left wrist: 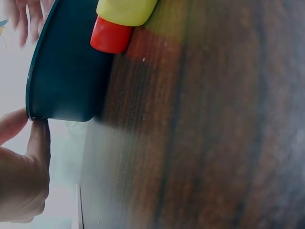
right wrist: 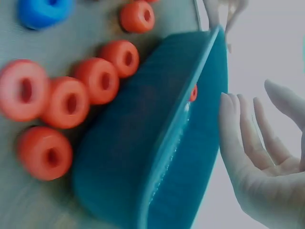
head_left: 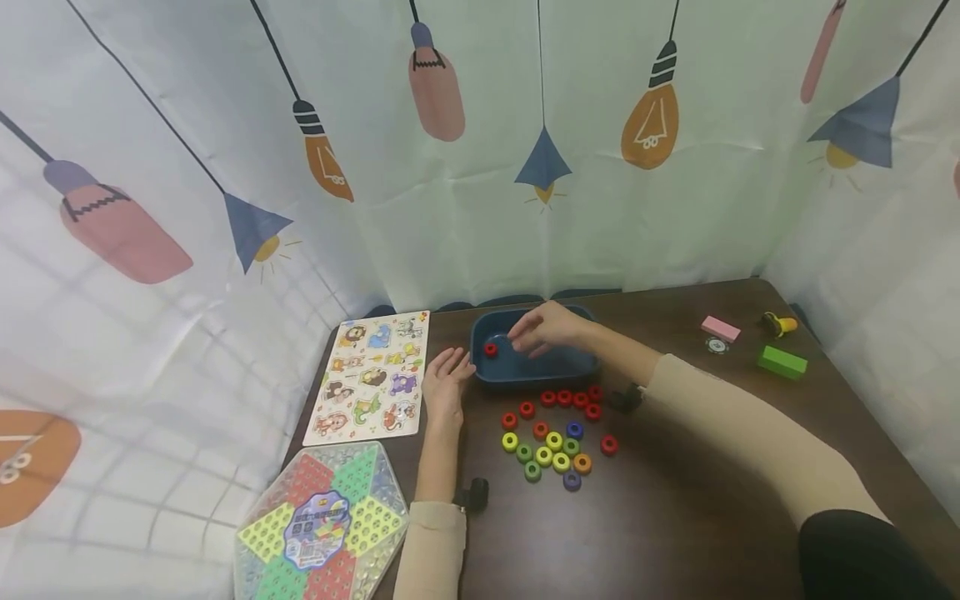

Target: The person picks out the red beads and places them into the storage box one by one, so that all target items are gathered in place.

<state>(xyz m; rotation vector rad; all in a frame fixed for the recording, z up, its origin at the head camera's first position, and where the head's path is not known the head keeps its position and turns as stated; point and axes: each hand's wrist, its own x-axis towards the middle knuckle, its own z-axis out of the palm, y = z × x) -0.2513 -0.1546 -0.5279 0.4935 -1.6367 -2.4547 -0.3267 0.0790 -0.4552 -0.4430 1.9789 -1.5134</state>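
Observation:
A dark teal bin [head_left: 536, 381] stands near the back of the table with a single red ring [head_left: 491, 350] inside its left part. My left hand [head_left: 447, 390] is at the bin's left end; two of its digits touch the rim corner in the left wrist view. Over the bin hovers my right hand [head_left: 552, 327], fingers loosely extended and apart, holding nothing. In front of the bin lie several red rings [head_left: 564, 398], yellow rings [head_left: 543, 456], green rings [head_left: 524, 453], blue rings [head_left: 574, 430] and an orange ring [head_left: 582, 464].
Left of my left arm lie an animal picture board [head_left: 367, 379] and a hexagonal game board [head_left: 318, 525] in clear wrap. At the far right are a pink block [head_left: 721, 329], a round chip [head_left: 717, 345], a green block [head_left: 782, 362] and a yellow-and-black object [head_left: 780, 324]. Printed curtains [head_left: 480, 225] hang behind.

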